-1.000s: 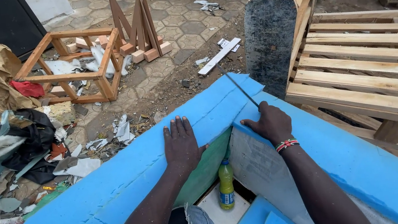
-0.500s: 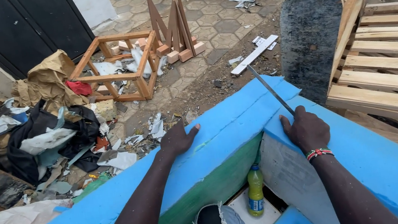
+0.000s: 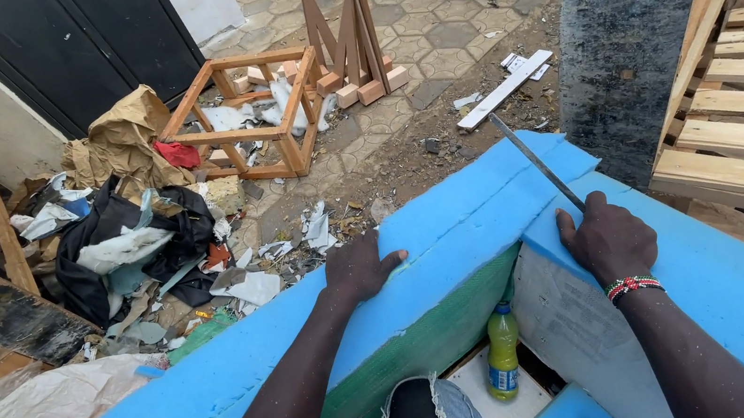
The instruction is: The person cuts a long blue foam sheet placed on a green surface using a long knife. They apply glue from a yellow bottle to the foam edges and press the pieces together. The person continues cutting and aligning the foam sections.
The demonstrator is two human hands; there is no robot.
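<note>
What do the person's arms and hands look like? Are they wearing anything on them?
Both arms are bare, with no sleeves and no gloves. The left hand wears nothing. The right hand has a beaded bracelet around its wrist, in red, white and dark beads. No rings or watch show.

This is an outdoor workshop where furniture is made. The ground is stone paving [image 3: 426, 32] and dirt, so the work is done in a yard. A bare wooden frame [image 3: 252, 115] stands there, with wooden wedges [image 3: 352, 46] beside it. A slatted wooden seat frame [image 3: 739, 117] stands to the right. Big sheets of blue foam [image 3: 450, 228] lie in front. Paper and cloth scraps [image 3: 130, 239] are piled on the ground.
</note>
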